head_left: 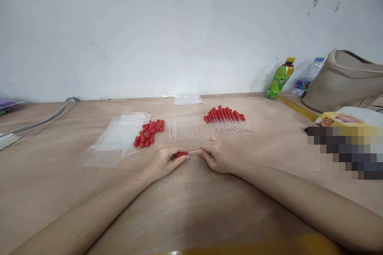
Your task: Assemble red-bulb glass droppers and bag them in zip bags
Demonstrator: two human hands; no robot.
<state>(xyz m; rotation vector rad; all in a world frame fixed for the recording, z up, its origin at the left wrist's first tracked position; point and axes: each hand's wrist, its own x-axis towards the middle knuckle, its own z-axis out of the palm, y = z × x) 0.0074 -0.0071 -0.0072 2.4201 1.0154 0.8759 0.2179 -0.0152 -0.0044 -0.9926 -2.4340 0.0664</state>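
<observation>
A white wall [143,32] rises beyond the fingers, and a wooden table [191,207] spreads beneath them. Far to the right of the fingers leans a beige bag [341,83]; nearer, still on that side, lies a yellow-and-white package [332,118], partly pixelated. Left of the fingers, flat transparent plastic bags [107,139] overlap. Beyond the fingers and well to the right, against the wall, a green bottle [280,80] with a yellow cap tilts beside a clear bottle [308,75] with a blue cap.

The left hand [164,162] and the right hand [220,157] face each other low over the table. Just beyond the right fingers fans a group of capped tubes [227,123], red ends pointing away. Just beyond the gap between the hands lies a row of bare tubes [179,128]. Just beyond the left fingers sits a pile of red bulbs [146,137].

The left fingers are pinched on a single red bulb [181,154]; the right fingers are pinched on a slim clear tube [192,152]. Between the fingertips, bulb and tube meet end to end; how deeply they are joined cannot be told.
</observation>
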